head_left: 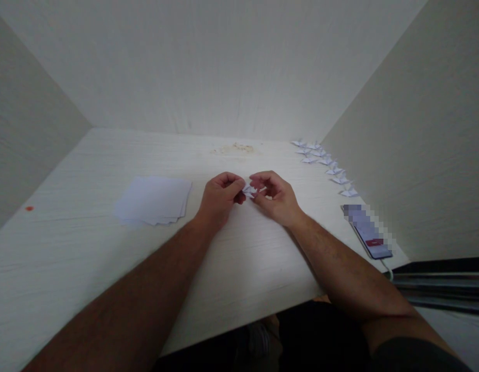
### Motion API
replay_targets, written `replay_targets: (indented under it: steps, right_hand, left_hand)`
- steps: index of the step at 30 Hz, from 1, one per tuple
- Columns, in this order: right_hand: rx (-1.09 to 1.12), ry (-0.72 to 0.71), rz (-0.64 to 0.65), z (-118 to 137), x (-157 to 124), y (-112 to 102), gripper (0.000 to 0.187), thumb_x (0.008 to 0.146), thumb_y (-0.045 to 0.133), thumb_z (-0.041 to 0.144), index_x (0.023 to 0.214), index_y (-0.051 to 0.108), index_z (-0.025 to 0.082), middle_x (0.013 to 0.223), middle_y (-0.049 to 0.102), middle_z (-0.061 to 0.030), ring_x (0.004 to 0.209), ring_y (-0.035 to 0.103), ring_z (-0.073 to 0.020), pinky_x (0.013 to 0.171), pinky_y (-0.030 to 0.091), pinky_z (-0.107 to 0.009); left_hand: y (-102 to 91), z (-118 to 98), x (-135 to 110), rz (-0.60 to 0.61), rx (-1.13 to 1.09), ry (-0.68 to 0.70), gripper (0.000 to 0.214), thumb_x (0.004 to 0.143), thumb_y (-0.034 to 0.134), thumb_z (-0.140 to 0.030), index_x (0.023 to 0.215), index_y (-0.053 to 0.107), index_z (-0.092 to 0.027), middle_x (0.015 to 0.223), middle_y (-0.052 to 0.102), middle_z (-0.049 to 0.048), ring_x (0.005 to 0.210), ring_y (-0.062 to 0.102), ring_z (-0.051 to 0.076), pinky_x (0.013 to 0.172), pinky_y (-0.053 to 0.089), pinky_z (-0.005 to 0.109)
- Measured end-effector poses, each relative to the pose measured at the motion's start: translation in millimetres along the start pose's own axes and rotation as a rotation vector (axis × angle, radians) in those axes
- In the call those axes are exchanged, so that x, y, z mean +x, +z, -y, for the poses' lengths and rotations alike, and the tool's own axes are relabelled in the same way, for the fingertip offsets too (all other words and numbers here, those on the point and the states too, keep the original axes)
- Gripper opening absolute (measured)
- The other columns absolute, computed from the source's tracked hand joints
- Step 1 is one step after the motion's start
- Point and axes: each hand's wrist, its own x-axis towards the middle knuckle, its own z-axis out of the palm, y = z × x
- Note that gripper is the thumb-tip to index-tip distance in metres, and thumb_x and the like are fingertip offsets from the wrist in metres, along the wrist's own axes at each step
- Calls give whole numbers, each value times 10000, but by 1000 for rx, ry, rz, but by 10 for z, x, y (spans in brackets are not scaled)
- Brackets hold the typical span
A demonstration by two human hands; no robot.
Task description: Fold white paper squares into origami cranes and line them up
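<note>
So I've got this tiny bit of folded paper [249, 190] right around the middle of the frame. My left hand [219, 199] has its left end pinched between thumb and finger. My right hand [274, 196] is curled round the other side, thumb and fingertips apart; can't tell if the thumb is actually touching. I'd guess it weighs basically nothing, a bit stiff along the creases but soft in the thin flaps, so it'd crush or tear if you squeeze hard. Not slippery, I reckon, just fiddly. Best grip imo: fingertips only, on the thick layered part, never the points. Same goes for the folded birds [326, 161] at upper right. The loose sheets [154, 200] left of centre look floppier, so take those by an edge.
</note>
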Motion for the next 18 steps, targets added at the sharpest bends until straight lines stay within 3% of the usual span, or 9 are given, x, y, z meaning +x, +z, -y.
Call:
replay_targets:
  steps: [2,6,9,12,18]
  right_hand:
    - [-91,-108,-10,38,-10,0,223,794,739,287,1013,709,257,1028,684,-40,855,635,-150,701,536,-286]
    - [-186,-214,10,69,-12,-8,37,837,697,252,853,730,251,929,681,-34,834,634,-153,686,532,-290]
    - [-207,-163,-84,45,1,7,42,832,718,268,811,728,232,851,690,-27,786,628,-149,667,519,-286]
    - [-188,-70,-181,-10,17,34,77,807,732,282,778,716,213,782,686,-13,715,618,-137,636,500,-278]
    - [-10,43,-195,-71,38,73,113,751,763,304,762,717,202,719,688,0,617,610,-118,584,479,-267]
  left_hand:
    - [11,34,2,-24,83,41,164,692,761,-244,670,612,-179,510,564,-40,420,509,89,428,389,213]
    - [12,45,-17,-11,199,82,124,751,716,-253,842,660,-192,589,629,-24,476,557,109,464,449,222]
    - [-3,25,-41,-1,231,222,262,751,702,-210,1013,702,-221,906,734,21,742,670,140,618,547,240]
    - [-20,37,-49,45,304,337,195,697,760,-209,892,744,-203,1093,721,58,964,681,181,736,573,256]
    - [-21,91,-24,8,252,294,158,680,817,-266,750,715,-167,957,737,57,752,673,146,660,594,281]
